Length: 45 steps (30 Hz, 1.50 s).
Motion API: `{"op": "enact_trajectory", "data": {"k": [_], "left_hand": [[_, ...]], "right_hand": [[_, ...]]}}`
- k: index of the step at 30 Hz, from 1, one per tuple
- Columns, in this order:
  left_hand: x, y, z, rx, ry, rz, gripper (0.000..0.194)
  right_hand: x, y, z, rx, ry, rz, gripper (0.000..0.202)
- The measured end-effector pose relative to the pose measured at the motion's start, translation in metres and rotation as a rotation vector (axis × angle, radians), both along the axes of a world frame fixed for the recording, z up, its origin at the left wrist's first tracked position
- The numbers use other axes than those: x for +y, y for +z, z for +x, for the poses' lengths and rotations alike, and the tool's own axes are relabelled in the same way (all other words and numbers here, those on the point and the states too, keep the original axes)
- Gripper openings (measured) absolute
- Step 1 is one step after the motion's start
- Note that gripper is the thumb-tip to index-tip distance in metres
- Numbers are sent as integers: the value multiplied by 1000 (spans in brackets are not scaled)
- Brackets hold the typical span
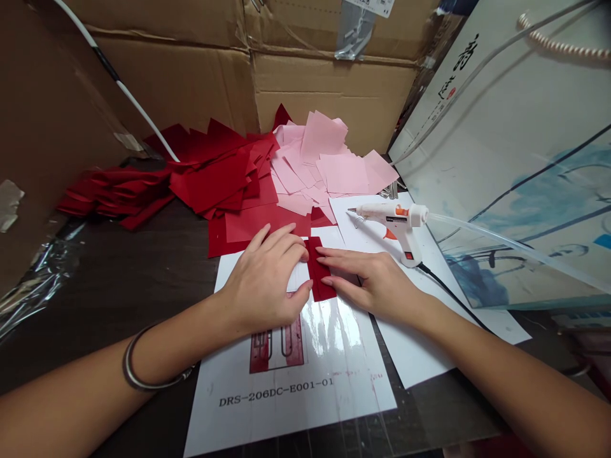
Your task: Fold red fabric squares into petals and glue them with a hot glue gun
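Observation:
A small dark red strip of felt-like cloth (324, 291), apparently folded, lies on a glossy white printed sheet (334, 362). From the left, my left hand (267, 280) rests palm down over the sheet, its fingers loosely bent and spread, with the index finger and thumb tips at the strip's left edge. My right hand (375, 283) comes from the other side; its outstretched fingertips lie flat on the strip's right part. Neither hand is gripping it. Part of a printed picture (277, 346) on the sheet is covered by my left hand.
Red cloth pieces (214, 181) and pink ones (305, 165) are heaped at the back against cardboard boxes (329, 89). A white hot glue gun (396, 222) stands on white paper (410, 356) at right, its black cord (449, 296) trailing forward. A painted panel (515, 178) leans at right.

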<state>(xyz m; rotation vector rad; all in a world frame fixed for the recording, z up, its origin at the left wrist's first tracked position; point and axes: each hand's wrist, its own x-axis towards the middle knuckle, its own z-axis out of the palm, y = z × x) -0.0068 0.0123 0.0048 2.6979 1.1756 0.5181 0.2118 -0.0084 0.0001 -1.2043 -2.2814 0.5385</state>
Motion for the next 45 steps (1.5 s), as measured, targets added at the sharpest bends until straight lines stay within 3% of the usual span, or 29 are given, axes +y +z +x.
{"op": "enact_trajectory", "data": {"k": [13, 29, 37, 45], "left_hand": [[1, -2, 2, -3, 10, 15, 29], [0, -1, 2, 40, -45, 13, 45], [-2, 0, 2, 66, -61, 78, 42], [-2, 0, 3, 71, -68, 114, 43]], "right_hand": [[0, -3, 0, -95, 15, 35, 32], [0, -1, -1, -181, 60, 92, 34], [-7, 6, 9, -205, 255, 182, 29], [-22, 16, 5, -399, 262, 238, 44]]}}
